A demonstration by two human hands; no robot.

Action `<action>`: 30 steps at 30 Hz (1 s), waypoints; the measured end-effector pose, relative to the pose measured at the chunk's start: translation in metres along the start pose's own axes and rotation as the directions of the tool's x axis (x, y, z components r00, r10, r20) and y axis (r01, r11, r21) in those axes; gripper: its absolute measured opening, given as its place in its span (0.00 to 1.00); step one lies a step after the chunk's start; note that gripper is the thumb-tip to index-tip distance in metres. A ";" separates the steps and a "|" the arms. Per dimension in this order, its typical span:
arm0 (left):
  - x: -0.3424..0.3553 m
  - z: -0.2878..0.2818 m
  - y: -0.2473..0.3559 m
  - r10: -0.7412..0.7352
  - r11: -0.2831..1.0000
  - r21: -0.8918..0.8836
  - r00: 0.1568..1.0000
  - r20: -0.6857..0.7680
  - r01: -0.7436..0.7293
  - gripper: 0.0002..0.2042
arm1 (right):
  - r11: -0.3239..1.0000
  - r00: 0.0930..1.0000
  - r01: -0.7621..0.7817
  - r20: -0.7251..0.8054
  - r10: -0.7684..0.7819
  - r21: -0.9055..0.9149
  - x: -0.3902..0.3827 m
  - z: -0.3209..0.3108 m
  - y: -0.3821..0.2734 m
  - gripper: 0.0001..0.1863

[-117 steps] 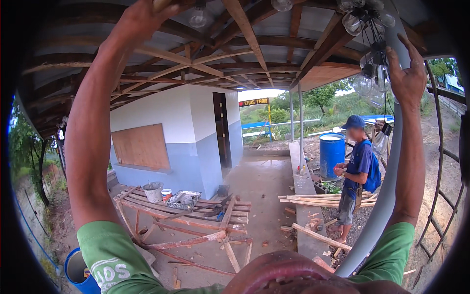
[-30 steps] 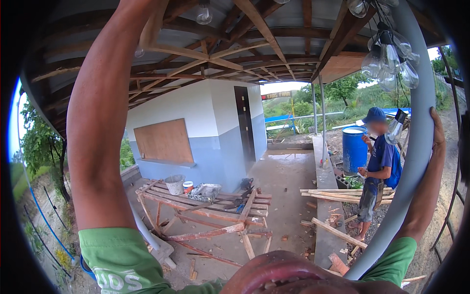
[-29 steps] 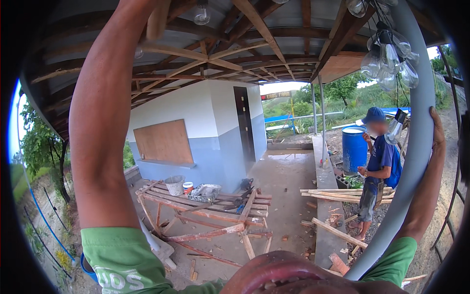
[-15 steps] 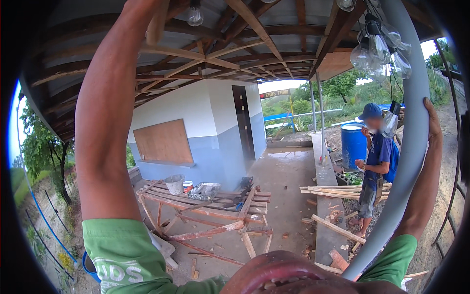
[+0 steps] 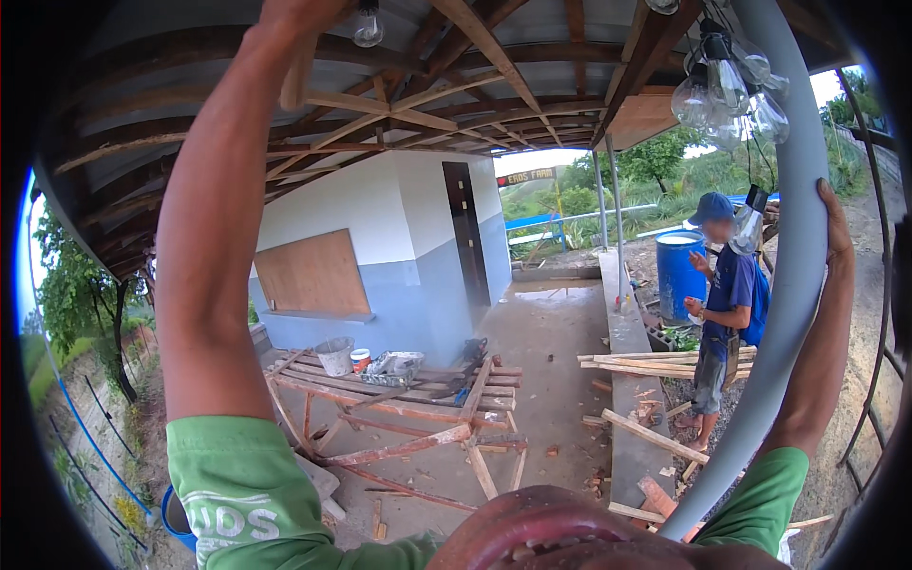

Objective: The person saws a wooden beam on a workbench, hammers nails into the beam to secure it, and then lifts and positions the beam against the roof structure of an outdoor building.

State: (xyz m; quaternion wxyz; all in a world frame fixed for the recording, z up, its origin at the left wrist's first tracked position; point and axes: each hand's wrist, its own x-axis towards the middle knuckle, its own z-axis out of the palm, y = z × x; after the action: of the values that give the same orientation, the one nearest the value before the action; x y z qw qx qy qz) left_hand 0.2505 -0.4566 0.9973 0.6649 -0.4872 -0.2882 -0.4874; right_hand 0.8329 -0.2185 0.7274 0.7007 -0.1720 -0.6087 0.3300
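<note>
My raised left hand (image 5: 302, 9) is partly cut off by the top edge. It is closed around a wooden handle (image 5: 296, 71) that sticks out below it; the tool's other end is hidden. A thick grey post (image 5: 796, 256) bends through the right side of the picture. My right hand (image 5: 836, 223) grips the post from its outer side, with the fingers partly hidden. Clear light bulbs (image 5: 727, 87) in black sockets hang in a bunch beside the post, and another bulb (image 5: 368, 27) hangs near my left hand.
Wooden roof beams (image 5: 503, 52) cross overhead. Below stands a rough wooden trestle (image 5: 389, 397) carrying a bucket (image 5: 334, 356) and a paint tray (image 5: 394, 367). Beyond the post, a person in a blue cap (image 5: 727, 294) stands near a blue drum (image 5: 679, 275) and loose lumber (image 5: 655, 437).
My left forearm and the wooden handle have shifted slightly; the handle looks sharper now. My right hand stays on the post. The other person has lowered a hand from the face.
</note>
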 end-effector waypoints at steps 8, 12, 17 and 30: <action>-0.057 0.022 -0.058 -0.099 0.979 0.201 0.914 0.393 0.020 0.23 | 1.000 1.000 -0.013 0.001 0.013 -0.018 -0.008 -0.002 -0.010 0.33; -0.125 0.012 -0.057 -0.281 0.951 -0.048 0.919 0.277 0.305 0.24 | 0.998 0.999 -0.035 0.007 0.035 -0.042 -0.013 -0.005 -0.008 0.35; -0.153 0.001 -0.072 -0.564 0.587 -0.381 0.698 0.440 0.714 0.20 | 0.995 0.996 -0.057 -0.073 0.052 -0.078 -0.016 0.001 -0.007 0.36; -0.096 0.029 -0.094 -0.737 0.155 -0.749 0.580 0.347 0.645 0.17 | 0.973 0.953 -0.126 -0.295 0.065 -0.193 -0.021 0.015 -0.013 0.41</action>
State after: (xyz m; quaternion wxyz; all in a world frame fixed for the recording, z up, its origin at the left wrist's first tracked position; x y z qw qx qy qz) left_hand 0.1315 -0.3997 0.9600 0.0704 -0.5225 -0.1813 -0.8302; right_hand 0.8207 -0.2445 0.7236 0.7425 -0.3203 -0.5230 0.2693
